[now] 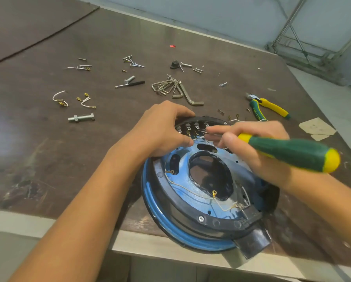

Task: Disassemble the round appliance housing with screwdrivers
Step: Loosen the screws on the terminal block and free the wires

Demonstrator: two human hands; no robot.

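Observation:
The round blue housing point(193, 200) with a black inner ring lies underside up at the table's near edge, partly overhanging it. Thin white wires with brass ring terminals run across it. My left hand point(162, 129) grips the housing's far rim beside a black terminal block point(193, 126), thumb near a wire. My right hand point(252, 145) holds a green and yellow screwdriver point(292, 152), fingers stretched along its shaft. The tip points into the terminal block and is hidden by my fingers.
On the brown table point(48, 149) lie several loose screws point(132, 62), a large bolt point(81, 117), cut wires with terminals point(60, 99), a set of hex keys point(174, 88), a small black screwdriver point(130, 83), yellow-green pliers point(268, 107) and a cardboard scrap point(317, 128).

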